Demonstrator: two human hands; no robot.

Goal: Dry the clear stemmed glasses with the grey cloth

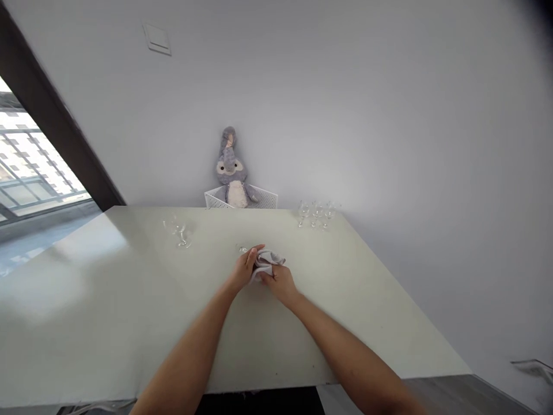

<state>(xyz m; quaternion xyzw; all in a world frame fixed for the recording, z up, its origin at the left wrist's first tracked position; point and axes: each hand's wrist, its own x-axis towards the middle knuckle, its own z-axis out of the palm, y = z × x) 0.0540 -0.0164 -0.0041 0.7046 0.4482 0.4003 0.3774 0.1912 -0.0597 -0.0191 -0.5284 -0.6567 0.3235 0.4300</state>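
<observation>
Near the middle of the table, my left hand [245,270] is wrapped round a clear stemmed glass, whose foot [242,249] sticks out to the left past the fingers. A pale grey cloth [271,257] covers the glass's bowl end. From the right, my right hand [281,282] grips this cloth, its fingers partly tucked into the folds. Both hands are close together, just above the tabletop. Much of the glass is hidden by the cloth and fingers.
Several stemmed glasses [317,212] stand at the table's back right. At the back left are clear glasses [177,229], hard to make out singly. A plush toy [231,170] sits in a white perforated basket [268,200] behind the pale table [345,334], near the wall.
</observation>
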